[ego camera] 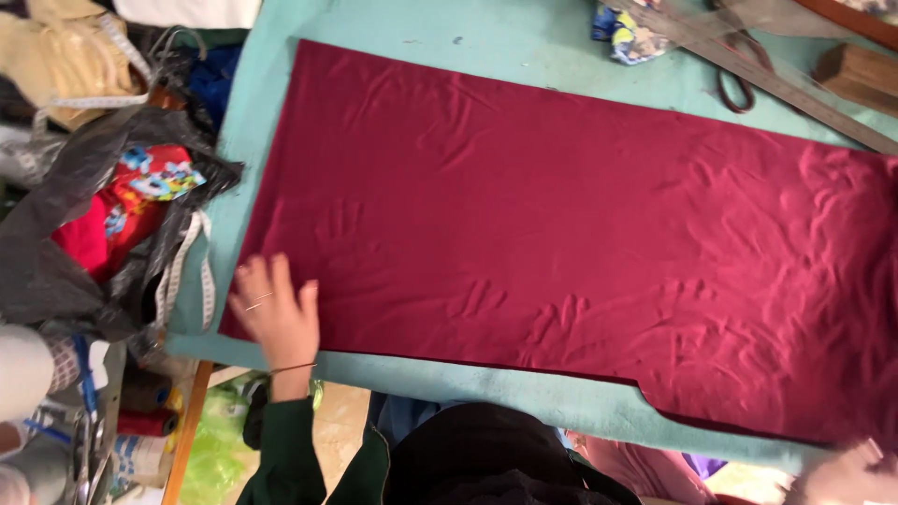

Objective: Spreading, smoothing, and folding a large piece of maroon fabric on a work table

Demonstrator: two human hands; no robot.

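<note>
A long piece of dark red fabric [561, 234] lies spread flat over a teal-covered table [524, 388]. My left hand [277, 313] rests flat, fingers apart, on the fabric's near left corner. Faint hand-shaped marks show in the cloth along the near edge. My right hand [847, 475] is blurred at the bottom right corner, by the fabric's near right end; its fingers are not clear. A notch is cut into the fabric's near edge at the right.
A long ruler [776, 79], dark-handled scissors [739, 84] and a wooden block [856, 73] lie at the far right. A black plastic bag [56, 243] holding colourful cloth [131, 201] and a measuring tape [182, 271] sit left of the table.
</note>
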